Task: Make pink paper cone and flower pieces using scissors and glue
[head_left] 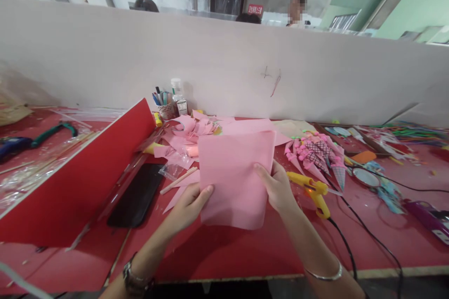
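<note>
A pink sheet of paper [233,177] is held up above the red table [224,252] by both my hands. My left hand [191,205] pinches its lower left edge, thumb on the front. My right hand [277,187] grips its right edge, thumb over the paper. Behind the sheet lies a heap of pink paper scraps [189,135]. A yellow glue gun [312,191] lies just right of my right hand.
A red divider board [77,182] slants at the left, a black phone [136,201] beside it. A pen cup [164,105] and a bottle [177,93] stand by the back wall. Pink paper cones [315,154], a small mirror [366,177] and cables [365,233] lie right. People sit beyond the partition.
</note>
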A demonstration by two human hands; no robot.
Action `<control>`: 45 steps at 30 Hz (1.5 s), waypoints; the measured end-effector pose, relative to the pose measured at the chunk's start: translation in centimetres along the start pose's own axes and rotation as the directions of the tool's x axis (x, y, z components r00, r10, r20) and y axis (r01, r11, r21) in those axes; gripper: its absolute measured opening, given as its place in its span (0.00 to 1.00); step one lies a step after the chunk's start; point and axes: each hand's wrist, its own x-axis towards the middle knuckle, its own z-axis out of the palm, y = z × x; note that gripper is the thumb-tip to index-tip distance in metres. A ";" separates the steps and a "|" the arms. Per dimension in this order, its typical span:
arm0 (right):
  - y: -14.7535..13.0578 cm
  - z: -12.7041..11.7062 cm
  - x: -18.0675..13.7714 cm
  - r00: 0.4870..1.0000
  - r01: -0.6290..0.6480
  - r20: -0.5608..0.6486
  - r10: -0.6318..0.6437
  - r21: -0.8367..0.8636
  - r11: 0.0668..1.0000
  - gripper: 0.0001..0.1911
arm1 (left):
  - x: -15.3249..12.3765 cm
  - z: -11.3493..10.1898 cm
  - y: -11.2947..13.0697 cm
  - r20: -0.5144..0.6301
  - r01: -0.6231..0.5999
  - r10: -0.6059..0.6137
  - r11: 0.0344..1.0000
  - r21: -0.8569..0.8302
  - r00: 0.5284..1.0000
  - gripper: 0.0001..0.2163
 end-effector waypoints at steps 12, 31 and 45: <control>-0.2 -0.2 -0.6 0.999 -0.020 -0.034 0.020 0.007 1.000 0.14 | -0.6 -0.6 0.1 0.354 0.193 -0.161 0.979 -0.059 0.921 0.21; -0.3 -0.1 -1.1 0.999 0.041 -0.019 -0.043 -0.108 0.993 0.11 | -0.8 -1.1 -0.2 0.554 -0.016 -0.009 0.999 0.042 0.833 0.19; -0.1 0.5 -1.5 0.996 0.088 0.019 -0.086 -0.238 0.967 0.10 | -0.1 -0.8 2.1 0.154 0.126 -0.112 0.989 -0.083 0.982 0.11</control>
